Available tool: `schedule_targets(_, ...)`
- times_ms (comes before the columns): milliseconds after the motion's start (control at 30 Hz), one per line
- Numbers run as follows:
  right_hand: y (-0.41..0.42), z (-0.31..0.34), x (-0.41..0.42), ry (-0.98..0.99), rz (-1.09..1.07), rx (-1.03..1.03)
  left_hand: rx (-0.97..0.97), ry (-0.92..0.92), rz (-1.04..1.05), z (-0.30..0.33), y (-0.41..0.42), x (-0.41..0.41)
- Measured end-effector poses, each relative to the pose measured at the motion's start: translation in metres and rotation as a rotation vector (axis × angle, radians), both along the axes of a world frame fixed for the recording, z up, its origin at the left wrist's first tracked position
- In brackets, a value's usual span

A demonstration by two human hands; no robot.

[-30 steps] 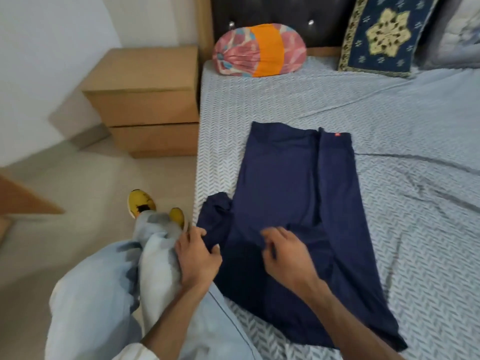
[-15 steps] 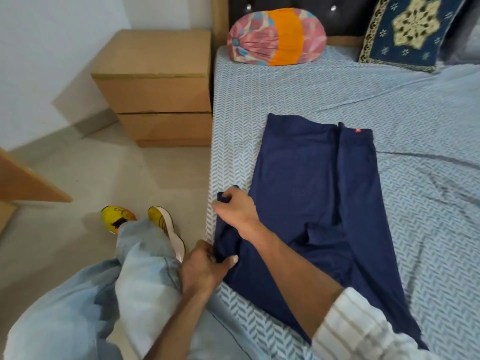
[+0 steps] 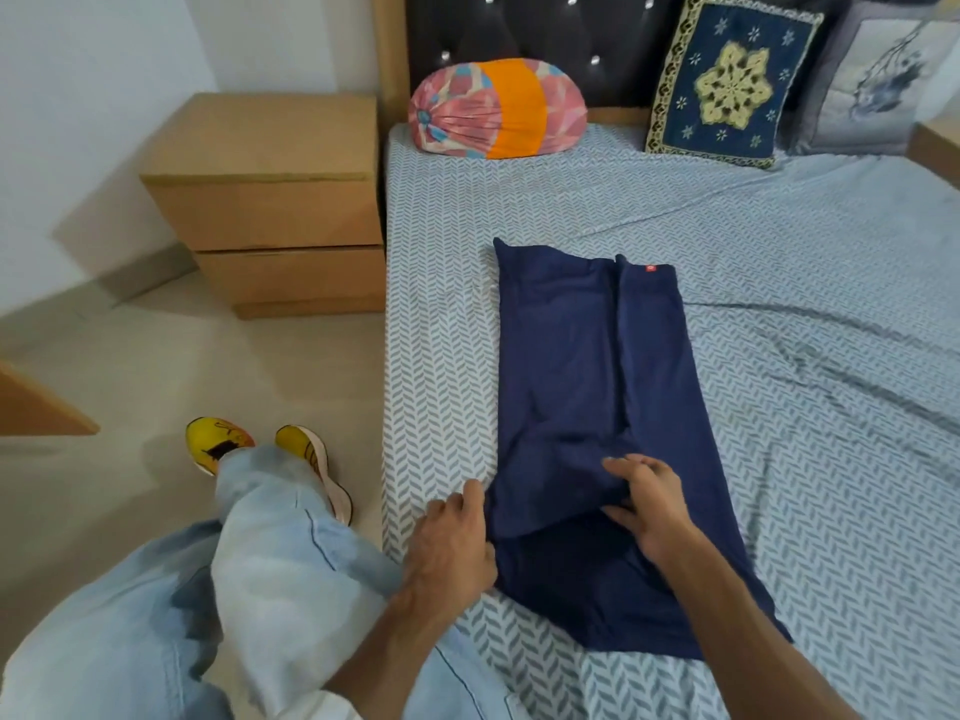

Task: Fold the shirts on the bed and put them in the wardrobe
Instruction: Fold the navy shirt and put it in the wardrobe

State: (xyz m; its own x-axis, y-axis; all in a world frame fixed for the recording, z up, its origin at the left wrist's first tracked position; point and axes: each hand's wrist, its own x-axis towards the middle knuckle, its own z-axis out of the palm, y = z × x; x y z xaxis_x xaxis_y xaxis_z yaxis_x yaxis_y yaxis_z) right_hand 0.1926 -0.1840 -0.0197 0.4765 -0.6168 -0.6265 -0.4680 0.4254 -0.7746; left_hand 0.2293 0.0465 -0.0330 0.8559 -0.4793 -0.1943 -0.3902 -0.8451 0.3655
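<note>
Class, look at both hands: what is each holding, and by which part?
Right hand pinches the navy shirt at its folded-in sleeve flap; left hand rests at its left edge.

The navy shirt [image 3: 587, 366] under my hands is soft matt knit cloth, and the bed [image 3: 779, 283] beneath it wears a thin woven sheet printed in a grey herringbone, faintly creased. My jeans [image 3: 260, 589] are pale, worn denim, and the nightstand [image 3: 280, 200] beside the bed is matt wood-look board. The headboard [image 3: 519, 33] is dark tufted padding with shiny studs, the round bolster [image 3: 498, 109] smooth printed cloth.
</note>
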Motion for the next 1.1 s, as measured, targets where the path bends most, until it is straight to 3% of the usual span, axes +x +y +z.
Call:
schedule_targets(233,0.002,0.015,0.02,0.049,0.041,0.132,-0.071,0.117,0.148,0.009,-0.011,-0.008)
schedule_targets(533,-0.032,0.023,-0.014,-0.167,-0.028,-0.025,-0.074,-0.277,-0.21,-0.003,-0.025,-0.029)
schedule_targets(767,-0.045,-0.01,-0.025,-0.047,-0.048,0.003,0.01,-0.023,-0.059,-0.001,-0.028,-0.03)
schedule_targets(967,-0.059,-0.016,-0.031,-0.046,-0.108,-0.171,0.069,-0.153,-0.234,0.0,-0.031,-0.035)
schedule_targets(1100,-0.063,-0.024,-0.036,-0.075,-0.163,-0.096,0.03,-0.104,-0.209,-0.007,-0.031,-0.032)
